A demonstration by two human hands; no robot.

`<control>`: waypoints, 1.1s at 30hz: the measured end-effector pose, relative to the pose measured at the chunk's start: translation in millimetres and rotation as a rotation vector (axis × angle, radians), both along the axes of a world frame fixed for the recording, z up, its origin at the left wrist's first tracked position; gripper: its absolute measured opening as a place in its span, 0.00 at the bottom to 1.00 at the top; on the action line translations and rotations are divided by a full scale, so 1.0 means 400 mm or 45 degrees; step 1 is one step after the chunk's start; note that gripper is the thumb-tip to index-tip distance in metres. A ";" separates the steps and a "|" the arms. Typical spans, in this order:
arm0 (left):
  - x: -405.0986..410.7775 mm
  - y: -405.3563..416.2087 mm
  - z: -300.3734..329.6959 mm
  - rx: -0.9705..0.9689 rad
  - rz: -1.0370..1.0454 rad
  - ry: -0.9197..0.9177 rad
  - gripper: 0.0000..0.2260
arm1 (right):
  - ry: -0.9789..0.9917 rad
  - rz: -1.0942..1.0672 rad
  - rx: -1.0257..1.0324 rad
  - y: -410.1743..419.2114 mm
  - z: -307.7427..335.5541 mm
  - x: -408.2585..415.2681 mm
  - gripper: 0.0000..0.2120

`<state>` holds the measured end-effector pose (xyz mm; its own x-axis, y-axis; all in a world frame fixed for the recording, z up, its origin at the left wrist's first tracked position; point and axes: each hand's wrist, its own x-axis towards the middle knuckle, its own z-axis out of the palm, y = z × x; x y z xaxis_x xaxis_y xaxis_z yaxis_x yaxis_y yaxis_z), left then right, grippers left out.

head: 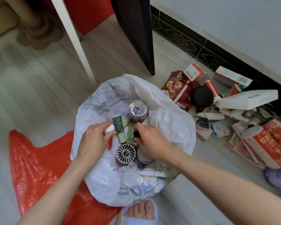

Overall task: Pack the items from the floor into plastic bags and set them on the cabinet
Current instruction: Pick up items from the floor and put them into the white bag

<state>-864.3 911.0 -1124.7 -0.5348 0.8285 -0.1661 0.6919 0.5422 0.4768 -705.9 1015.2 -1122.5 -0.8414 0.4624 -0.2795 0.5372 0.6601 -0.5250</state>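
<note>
While both hands [96, 138] [148, 138] grip items, white bag [169, 120] with can [138, 109], tube [119, 128], fan [126, 153].

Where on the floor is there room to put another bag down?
Bare floor lies left of the white bag, between the white table leg and the red bag. A smaller strip runs along the right forearm. Right of the white bag, the pile by the wall is crowded.

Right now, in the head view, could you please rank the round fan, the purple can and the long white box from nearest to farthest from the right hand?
From the right hand:
1. Round fan, in the white bag, just left of it.
2. Purple can, upright in the bag, beyond it.
3. Long white box, in the floor pile by the wall.
</note>
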 end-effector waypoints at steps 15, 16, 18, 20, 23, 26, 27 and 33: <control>0.067 0.009 -0.018 0.011 -0.283 0.141 0.12 | 0.251 0.024 0.122 0.001 0.043 0.078 0.13; 0.082 0.013 -0.009 0.033 -0.323 0.137 0.15 | 0.300 0.005 0.202 0.008 0.069 0.104 0.14; 0.118 0.032 0.015 0.109 -0.401 0.112 0.18 | 0.293 -0.027 0.384 0.028 0.112 0.168 0.14; 0.166 0.072 0.051 0.201 -0.447 0.050 0.19 | 0.218 -0.095 0.497 0.054 0.136 0.241 0.13; 0.246 0.156 0.088 0.312 -0.594 0.007 0.17 | 0.059 -0.248 0.566 0.104 0.133 0.358 0.14; 0.321 0.246 0.090 0.344 -0.781 0.013 0.17 | -0.057 -0.448 0.569 0.160 0.102 0.478 0.13; 0.343 0.272 0.086 0.340 -0.815 0.003 0.18 | -0.088 -0.517 0.566 0.176 0.090 0.517 0.14; 0.458 0.400 0.045 0.202 -0.997 -0.004 0.21 | -0.326 -0.930 0.463 0.231 0.015 0.707 0.25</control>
